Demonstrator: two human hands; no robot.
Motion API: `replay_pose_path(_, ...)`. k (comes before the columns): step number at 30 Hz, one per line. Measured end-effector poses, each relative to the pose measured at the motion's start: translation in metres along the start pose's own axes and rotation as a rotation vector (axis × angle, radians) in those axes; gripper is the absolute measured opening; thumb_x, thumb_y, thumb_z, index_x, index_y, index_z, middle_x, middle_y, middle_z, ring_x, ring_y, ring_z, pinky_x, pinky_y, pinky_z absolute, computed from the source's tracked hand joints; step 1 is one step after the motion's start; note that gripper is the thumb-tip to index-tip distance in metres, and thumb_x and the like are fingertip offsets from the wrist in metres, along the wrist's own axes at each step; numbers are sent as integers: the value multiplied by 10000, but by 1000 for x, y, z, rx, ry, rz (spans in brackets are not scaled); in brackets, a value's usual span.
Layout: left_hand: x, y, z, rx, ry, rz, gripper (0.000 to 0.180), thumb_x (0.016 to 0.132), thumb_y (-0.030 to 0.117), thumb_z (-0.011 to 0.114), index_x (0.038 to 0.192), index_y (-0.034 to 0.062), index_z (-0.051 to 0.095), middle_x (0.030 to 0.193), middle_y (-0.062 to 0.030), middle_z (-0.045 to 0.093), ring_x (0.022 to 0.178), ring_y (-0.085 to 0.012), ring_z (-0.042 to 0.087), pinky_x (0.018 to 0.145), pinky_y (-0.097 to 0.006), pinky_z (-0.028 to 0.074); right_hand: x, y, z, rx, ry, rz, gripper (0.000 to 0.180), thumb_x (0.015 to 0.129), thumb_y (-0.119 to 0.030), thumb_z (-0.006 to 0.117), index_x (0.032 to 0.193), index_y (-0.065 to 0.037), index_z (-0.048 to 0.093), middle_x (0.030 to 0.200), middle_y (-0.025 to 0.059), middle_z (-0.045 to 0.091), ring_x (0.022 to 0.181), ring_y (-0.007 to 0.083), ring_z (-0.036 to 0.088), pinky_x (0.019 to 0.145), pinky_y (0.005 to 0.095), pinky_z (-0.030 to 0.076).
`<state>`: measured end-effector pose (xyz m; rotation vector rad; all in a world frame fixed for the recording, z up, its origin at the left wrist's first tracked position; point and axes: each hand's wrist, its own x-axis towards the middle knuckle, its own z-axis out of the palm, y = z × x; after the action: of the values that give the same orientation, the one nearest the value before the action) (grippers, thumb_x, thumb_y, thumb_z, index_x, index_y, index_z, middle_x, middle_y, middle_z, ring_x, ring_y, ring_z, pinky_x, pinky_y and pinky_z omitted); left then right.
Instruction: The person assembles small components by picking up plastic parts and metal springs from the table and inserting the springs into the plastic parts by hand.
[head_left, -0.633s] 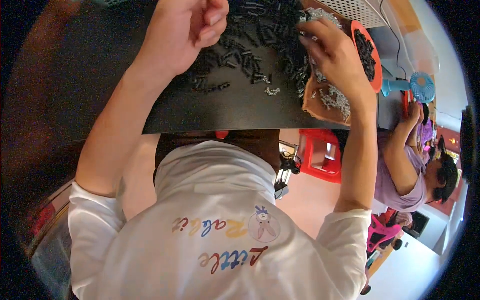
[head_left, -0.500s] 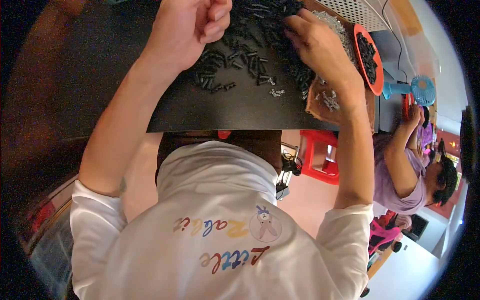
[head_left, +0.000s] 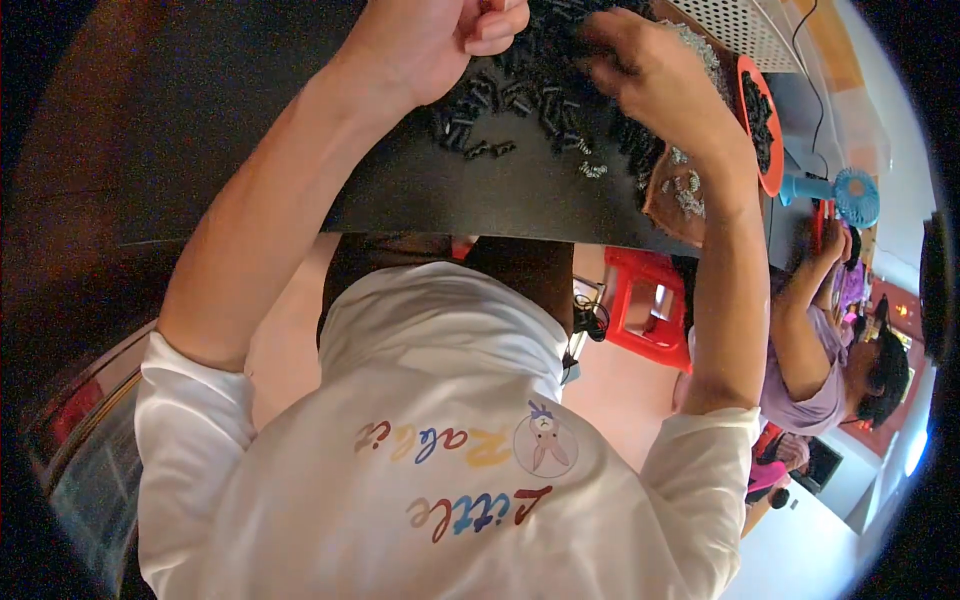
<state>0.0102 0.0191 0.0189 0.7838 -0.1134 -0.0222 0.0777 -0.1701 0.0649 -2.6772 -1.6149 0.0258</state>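
Observation:
My left hand (head_left: 435, 45) is at the top edge of the view, its fingers curled in; whatever they hold is hidden. Over the dark table, my right hand (head_left: 665, 85) hangs above a heap of small black tube-like pieces (head_left: 560, 35), fingers bent downward and smeared by motion. I cannot make out whether it holds a piece. Between my hands lie scattered black pieces (head_left: 505, 100) and a few small silvery springs (head_left: 592, 170). More springs (head_left: 690, 195) rest on a brown cardboard piece (head_left: 660, 215), partly under my right wrist.
An orange-red plate (head_left: 777, 175) of black pieces stands at the right, beside a blue hand fan (head_left: 853, 195). Behind is a white perforated basket (head_left: 735, 30). A red stool (head_left: 650, 335) sits below the table. Another person (head_left: 810, 370) works at the far right.
Both hands have shifted rightward in the picture, as have the table things, so the view has turned a little. My right hand's fingers are now more blurred over the heap.

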Motion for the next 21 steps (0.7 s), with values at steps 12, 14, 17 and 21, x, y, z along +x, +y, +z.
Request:
replay_pose_path(12,4,-2,6,-50,7,-119,392,994,364,426,739,74,493,564,-8,437,418,-117,394,373,-234,289,-20,-9,25,479,391,298,329,847,-54,647,1163,-24,561,932,70,631,843,125,616,764,253,496)
replay_pose_path(14,0,-15,-2,-62,19,-184,374,995,353,427,764,67,497,593,-19,452,437,-122,410,381,-235,295,-28,-14,44,547,551,261,342,827,-28,656,1156,-42,563,935,63,635,810,144,623,722,267,509)
replay_pose_path(17,-7,-30,-8,161,-13,-241,355,996,310,415,789,35,502,646,-51,484,469,-135,458,403,-241,338,-37,-27,64,555,688,238,405,788,-28,721,1160,-33,559,883,52,653,740,95,613,675,230,508)
replay_pose_path(21,-14,-50,-17,325,-98,-146,309,964,323,512,803,62,551,604,6,492,451,-81,457,380,-228,332,-45,-41,73,682,847,130,449,760,47,720,1168,6,536,892,69,644,746,95,606,655,209,503)
